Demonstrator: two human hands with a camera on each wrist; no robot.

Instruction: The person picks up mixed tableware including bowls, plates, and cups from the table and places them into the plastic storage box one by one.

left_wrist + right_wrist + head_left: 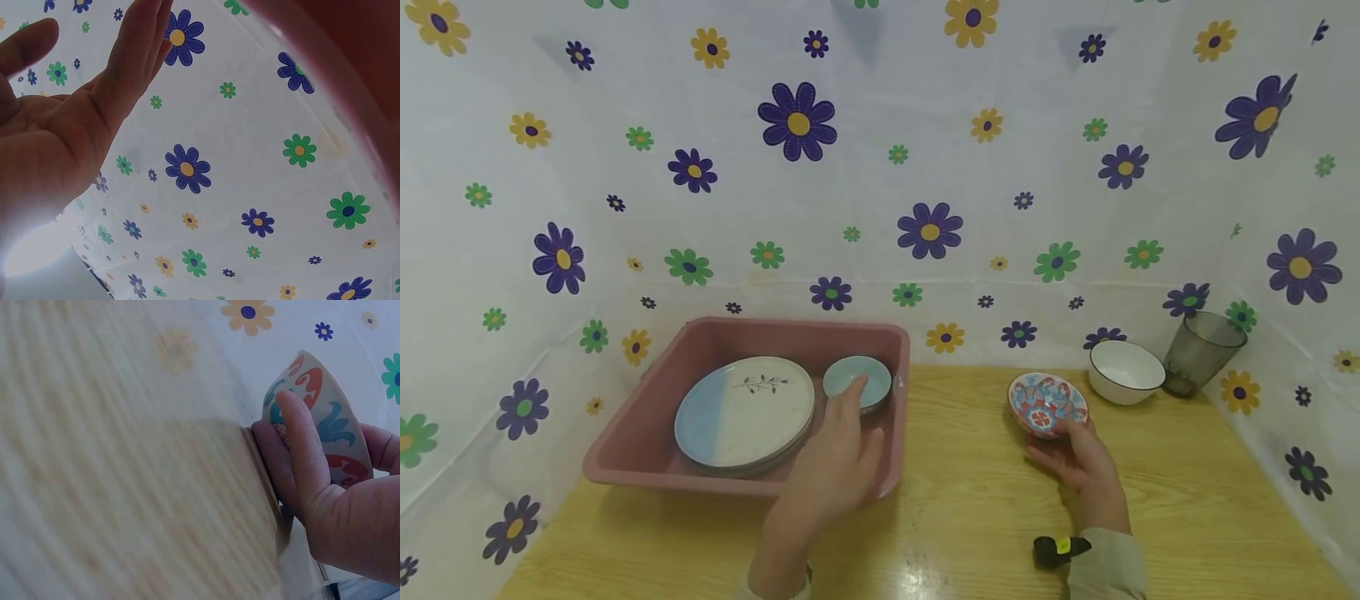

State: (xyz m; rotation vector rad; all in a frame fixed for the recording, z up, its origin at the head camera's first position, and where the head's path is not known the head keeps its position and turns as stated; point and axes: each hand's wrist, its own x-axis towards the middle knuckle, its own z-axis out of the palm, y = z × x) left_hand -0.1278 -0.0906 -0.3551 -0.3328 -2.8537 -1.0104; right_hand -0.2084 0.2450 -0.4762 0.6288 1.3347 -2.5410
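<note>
My right hand (1086,467) grips a small red, blue and white patterned bowl (1047,405), thumb at its rim and fingers beneath, just above the table. In the right wrist view the fingers of that hand (337,506) lie against the outside of the tilted bowl (337,428). My left hand (831,467) reaches over the front of a pink basin (700,483), its extended fingers at a light blue bowl (857,375); whether they touch it I cannot tell. In the left wrist view the left hand (81,106) has its fingers straight.
Stacked plates (767,417) lie in the basin, left of the blue bowl. At the back right of the wooden table (962,500) stand a white bowl (1126,371) and a tilted grey glass (1202,354). A flowered sheet (865,192) surrounds the table's back and sides.
</note>
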